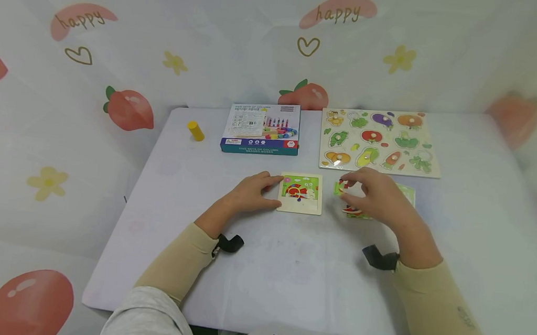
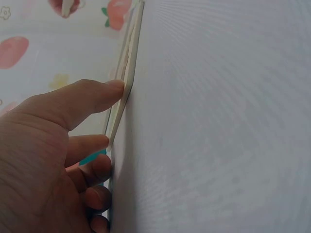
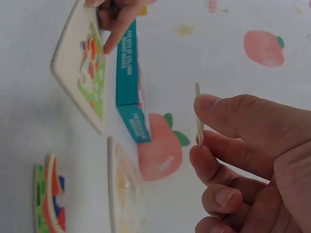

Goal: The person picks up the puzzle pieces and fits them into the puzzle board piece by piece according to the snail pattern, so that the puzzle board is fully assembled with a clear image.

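My left hand (image 1: pixel 253 191) touches the left edge of a small square wooden jigsaw tray (image 1: pixel 298 209) with thumb and index finger. A colourful picture in red and green fills the tray's upper part; a pale strip shows below. In the left wrist view the tray's rim (image 2: pixel 130 73) meets the thumb tip. My right hand (image 1: pixel 374 194) pinches a thin puzzle piece (image 3: pixel 198 116) between thumb and fingers, raised off the table and seen edge-on in the right wrist view. Loose puzzle pieces (image 3: pixel 48 199) lie overlapping on the table below the right hand, partly hidden in the head view.
Behind the tray lies a bead-set box (image 1: pixel 260 130). A vegetable peg puzzle board (image 1: pixel 379 168) is at the back right. One yellow cylinder (image 1: pixel 196 131) sits at the back left. Another green puzzle piece (image 1: pixel 407 192) shows beyond the right wrist.
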`<action>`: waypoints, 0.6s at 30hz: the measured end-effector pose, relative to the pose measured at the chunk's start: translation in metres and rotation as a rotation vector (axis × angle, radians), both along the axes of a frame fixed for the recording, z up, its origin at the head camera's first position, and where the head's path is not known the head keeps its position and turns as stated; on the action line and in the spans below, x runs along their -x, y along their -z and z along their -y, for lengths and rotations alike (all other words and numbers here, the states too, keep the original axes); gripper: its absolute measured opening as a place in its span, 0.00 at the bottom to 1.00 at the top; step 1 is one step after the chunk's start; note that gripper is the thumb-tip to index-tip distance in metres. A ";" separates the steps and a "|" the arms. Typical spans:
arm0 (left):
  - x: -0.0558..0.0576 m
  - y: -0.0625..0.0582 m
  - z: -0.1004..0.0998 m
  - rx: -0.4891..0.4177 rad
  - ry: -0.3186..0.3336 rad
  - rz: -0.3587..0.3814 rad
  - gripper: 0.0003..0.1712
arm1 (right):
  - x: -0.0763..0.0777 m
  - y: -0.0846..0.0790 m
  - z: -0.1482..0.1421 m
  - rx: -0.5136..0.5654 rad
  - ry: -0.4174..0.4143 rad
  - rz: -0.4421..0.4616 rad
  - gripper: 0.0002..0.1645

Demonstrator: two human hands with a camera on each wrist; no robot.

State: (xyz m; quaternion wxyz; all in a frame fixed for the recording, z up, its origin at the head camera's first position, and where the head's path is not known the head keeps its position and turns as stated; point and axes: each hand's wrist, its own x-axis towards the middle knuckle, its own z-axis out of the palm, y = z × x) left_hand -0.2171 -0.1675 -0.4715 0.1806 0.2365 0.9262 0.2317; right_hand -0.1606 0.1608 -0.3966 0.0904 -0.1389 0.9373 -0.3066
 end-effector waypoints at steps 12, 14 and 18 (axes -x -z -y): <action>-0.001 -0.001 0.001 0.002 0.005 0.006 0.44 | 0.009 -0.014 0.023 0.016 -0.082 -0.089 0.25; 0.000 -0.001 0.001 0.000 0.007 0.006 0.44 | 0.011 -0.014 0.028 0.015 -0.092 -0.094 0.27; -0.001 -0.001 0.001 0.001 0.007 0.010 0.44 | 0.013 -0.014 0.038 0.008 -0.112 -0.107 0.27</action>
